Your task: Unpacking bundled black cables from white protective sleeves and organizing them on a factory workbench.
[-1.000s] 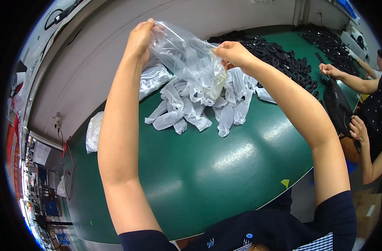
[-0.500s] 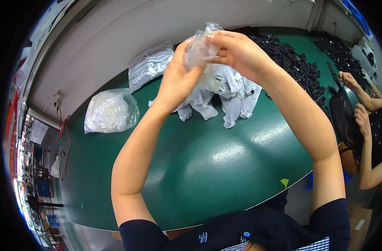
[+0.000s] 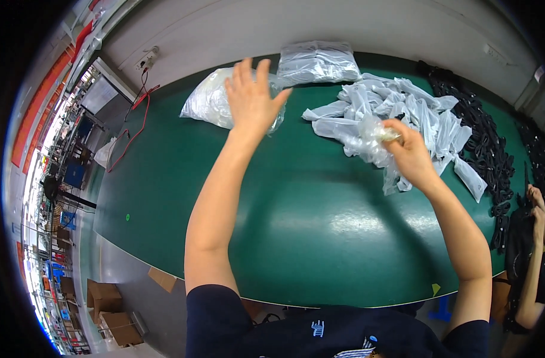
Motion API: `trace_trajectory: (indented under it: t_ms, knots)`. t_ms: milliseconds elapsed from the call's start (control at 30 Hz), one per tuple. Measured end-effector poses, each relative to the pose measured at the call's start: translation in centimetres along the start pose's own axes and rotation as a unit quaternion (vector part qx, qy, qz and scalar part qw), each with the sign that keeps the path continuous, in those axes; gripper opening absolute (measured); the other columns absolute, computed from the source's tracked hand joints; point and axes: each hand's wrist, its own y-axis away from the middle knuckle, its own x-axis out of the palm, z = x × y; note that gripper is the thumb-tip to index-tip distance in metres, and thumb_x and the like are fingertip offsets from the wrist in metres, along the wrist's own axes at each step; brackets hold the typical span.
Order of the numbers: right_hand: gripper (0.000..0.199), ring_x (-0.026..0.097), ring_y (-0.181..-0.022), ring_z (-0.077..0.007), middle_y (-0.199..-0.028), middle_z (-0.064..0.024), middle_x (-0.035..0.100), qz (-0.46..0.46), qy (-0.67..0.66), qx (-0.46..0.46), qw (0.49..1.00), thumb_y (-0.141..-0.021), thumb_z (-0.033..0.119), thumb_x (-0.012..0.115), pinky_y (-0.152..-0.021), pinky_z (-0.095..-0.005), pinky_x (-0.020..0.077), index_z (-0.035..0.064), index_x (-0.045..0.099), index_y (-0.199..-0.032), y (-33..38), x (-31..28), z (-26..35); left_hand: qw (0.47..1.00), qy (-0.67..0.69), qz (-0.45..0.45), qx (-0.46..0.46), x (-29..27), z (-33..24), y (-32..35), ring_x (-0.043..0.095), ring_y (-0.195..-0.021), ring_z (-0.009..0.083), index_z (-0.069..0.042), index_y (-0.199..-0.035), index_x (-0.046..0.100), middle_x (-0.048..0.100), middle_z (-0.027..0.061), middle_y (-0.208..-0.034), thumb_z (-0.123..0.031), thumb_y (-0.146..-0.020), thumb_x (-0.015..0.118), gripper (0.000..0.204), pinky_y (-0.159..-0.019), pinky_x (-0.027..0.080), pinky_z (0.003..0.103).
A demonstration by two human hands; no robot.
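Left hand – fingers fanned wide, thumb stuck out to the right, grip empty. It sits over a stuffed clear plastic bag with whitish contents; bag shows on both sides of the fingers, mostly to their left. Whether the palm touches it, cannot tell.

Right hand – thumb and fingers closed on a crumpled clear plastic bag, pinched at its right side; most of it bunches out left of the fingertips, in front of the near edge of a loose pile of white plastic sleeves. Pile spreads beyond the right fingers and to both sides of them; one sleeve pokes out to their right. Sleeve contents: unclear.

Right of the left fingertips, at the wall side: a flat plastic-wrapped pack. Well left of those fingers, a red cord and a wall socket. Past the pile, right of the right fingers, heaped black straps. Farther right and lower, a co-worker's hand. Under everything, a green tabletop, glossy nearer the body than the fingers.
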Motion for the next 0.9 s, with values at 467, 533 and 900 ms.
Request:
trace_trajectory:
  t_ms: [467, 533, 900]
  knots:
    - [0.046, 0.055, -0.11, -0.0357, -0.12, -0.0187, 0.058, -0.028, -0.116, -0.162, 0.98, -0.081, 0.007, 0.055, -0.093, -0.0414, 0.0436, 0.003, 0.051, -0.127, -3.7, 17.7, 1.9, 0.947, 0.254, 0.196, -0.005, -10.0, -1.5, 4.1, 0.059, -0.065, 0.0303, -0.005, -0.101, 0.065, 0.057, 0.0111, -0.076, -0.008, -0.085, 0.06, 0.017, -0.059, 0.047, 0.039]
    - [0.048, 0.052, -0.113, -0.0352, -0.122, -0.0172, 0.056, -0.134, -0.09, -0.305, 0.938, -0.079, 0.01, 0.056, -0.093, -0.0415, 0.0437, 0.0048, 0.051, -0.126, -5.0, 19.9, 1.9, 0.925, 0.309, 0.22, 0.016, -11.7, -2.9, 4.4, 0.06, -0.065, 0.0306, -0.003, -0.102, 0.065, 0.06, 0.0126, -0.077, -0.007, -0.086, 0.059, 0.017, -0.06, 0.048, 0.038]
    - [0.034, 0.057, -0.09, -0.0328, -0.095, -0.019, 0.059, 0.177, 0.106, -0.097, 0.974, -0.072, 0.022, 0.064, -0.073, -0.0411, 0.0472, 0.0039, 0.055, -0.099, -7.2, 21.3, 2.8, 0.848, 0.464, 0.201, -0.159, -10.5, -1.4, 5.9, 0.06, -0.078, 0.0155, 0.003, -0.119, 0.056, 0.064, 0.0111, -0.098, -0.008, -0.094, 0.05, 0.028, -0.073, 0.048, 0.026]
